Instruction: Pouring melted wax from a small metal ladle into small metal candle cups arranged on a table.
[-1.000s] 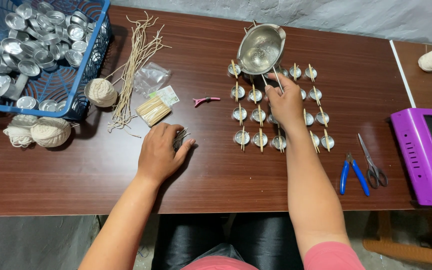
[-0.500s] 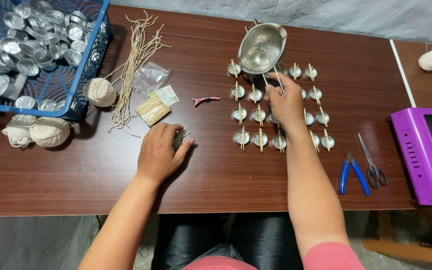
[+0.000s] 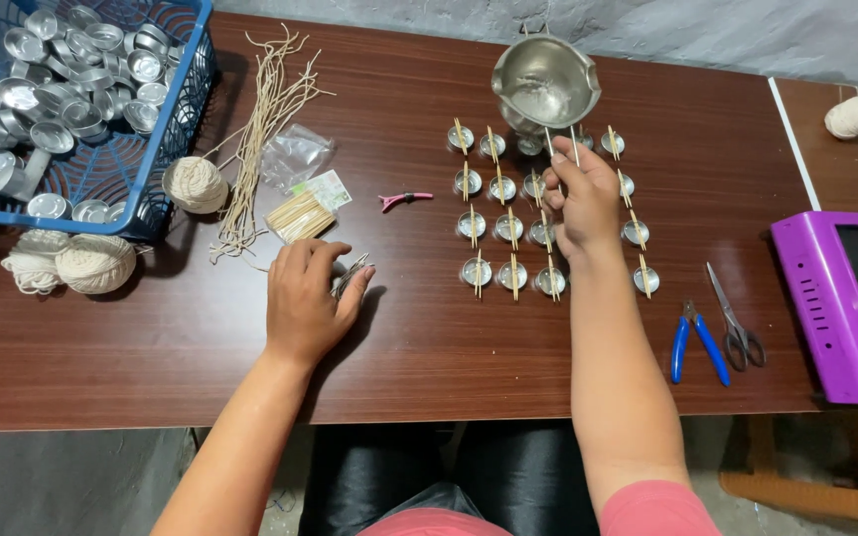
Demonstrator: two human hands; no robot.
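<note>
The right hand (image 3: 580, 194) pinches the metal pouring pot (image 3: 545, 83) handle over the tin cups (image 3: 508, 230); the left hand (image 3: 305, 298) covers metal clips (image 3: 352, 274) mid-table.

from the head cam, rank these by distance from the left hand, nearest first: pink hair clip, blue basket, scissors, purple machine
Measured from the left hand:
1. pink hair clip, just up and to its right.
2. blue basket, far-left corner of the table.
3. scissors, right of the tins, beside the blue pliers.
4. purple machine, at the right edge.
</note>
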